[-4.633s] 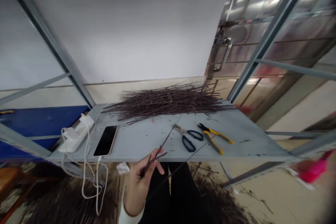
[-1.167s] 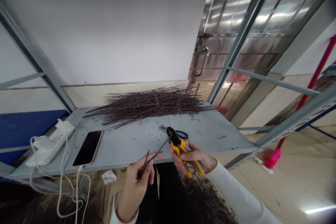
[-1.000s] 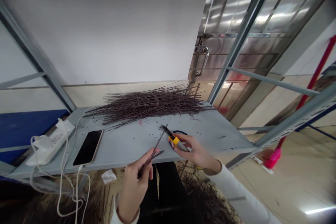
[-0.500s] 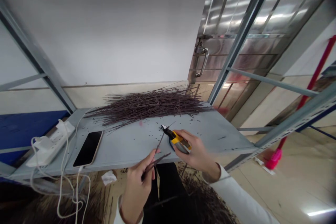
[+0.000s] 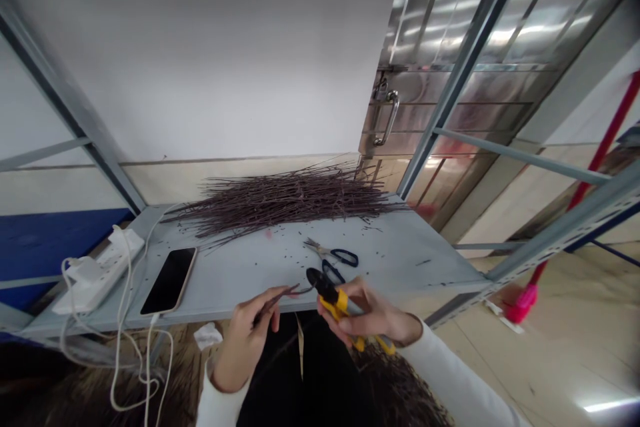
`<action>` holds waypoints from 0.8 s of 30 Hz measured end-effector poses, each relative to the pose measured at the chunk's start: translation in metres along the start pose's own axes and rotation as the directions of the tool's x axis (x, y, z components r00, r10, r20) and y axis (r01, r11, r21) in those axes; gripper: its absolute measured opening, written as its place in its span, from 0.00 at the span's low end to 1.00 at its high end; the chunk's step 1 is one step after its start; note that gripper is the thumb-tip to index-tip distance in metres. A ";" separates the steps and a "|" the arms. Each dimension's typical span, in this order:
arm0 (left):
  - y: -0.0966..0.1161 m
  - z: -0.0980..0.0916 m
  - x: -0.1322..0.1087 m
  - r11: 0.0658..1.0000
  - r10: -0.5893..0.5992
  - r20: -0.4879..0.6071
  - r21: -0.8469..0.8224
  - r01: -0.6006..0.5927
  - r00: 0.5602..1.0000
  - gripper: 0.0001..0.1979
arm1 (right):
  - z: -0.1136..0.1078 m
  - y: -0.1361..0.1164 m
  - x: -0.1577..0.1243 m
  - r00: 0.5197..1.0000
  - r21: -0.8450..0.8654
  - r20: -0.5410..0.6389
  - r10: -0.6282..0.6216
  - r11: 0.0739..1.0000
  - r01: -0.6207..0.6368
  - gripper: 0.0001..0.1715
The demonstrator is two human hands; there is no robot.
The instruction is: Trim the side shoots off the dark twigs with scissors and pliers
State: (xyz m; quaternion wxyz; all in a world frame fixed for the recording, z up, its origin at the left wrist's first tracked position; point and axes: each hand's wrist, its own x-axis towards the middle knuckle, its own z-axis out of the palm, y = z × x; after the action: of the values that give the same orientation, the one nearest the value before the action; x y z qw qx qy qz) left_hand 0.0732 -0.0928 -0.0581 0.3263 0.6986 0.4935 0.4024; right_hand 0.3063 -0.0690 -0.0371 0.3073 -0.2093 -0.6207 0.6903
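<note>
My left hand [image 5: 244,341] pinches a few thin dark twigs [image 5: 280,296], which point to the right toward the tool in my other hand. My right hand [image 5: 373,315] is shut around yellow-handled diagonal cutters [image 5: 340,303]. Their black jaws [image 5: 319,283] sit just beyond the twig tips, and I cannot tell if they touch. Both hands are in front of the near edge of a grey metal shelf [image 5: 240,287]. A heap of long dark twigs [image 5: 295,199] lies along its back, and black-handled scissors [image 5: 333,253] lie just beyond my hands.
Small twig bits are scattered over the shelf. A black phone [image 5: 169,280] and a white power strip [image 5: 97,273] with white cables [image 5: 147,363] are at the left. A tissue [image 5: 207,335] and fallen twigs [image 5: 395,380] lie below. Steel uprights frame the shelf.
My right hand has lowered the cutters toward me, uncovering the scissors. My left hand has moved left and turned its twigs more level, pointing toward the cutters.
</note>
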 end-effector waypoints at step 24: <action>0.018 0.003 -0.005 0.996 -0.088 0.011 -0.021 0.088 0.996 0.19 | -0.018 0.025 -0.016 0.828 -0.690 -0.370 -0.421 0.722 0.059 0.23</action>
State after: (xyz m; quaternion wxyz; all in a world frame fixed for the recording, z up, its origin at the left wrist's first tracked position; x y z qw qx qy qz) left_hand 0.0828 -0.1034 -0.0456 0.3537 0.6748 0.5178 0.3891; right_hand 0.3259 -0.0676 -0.0659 0.4555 -0.3891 -0.7412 0.3030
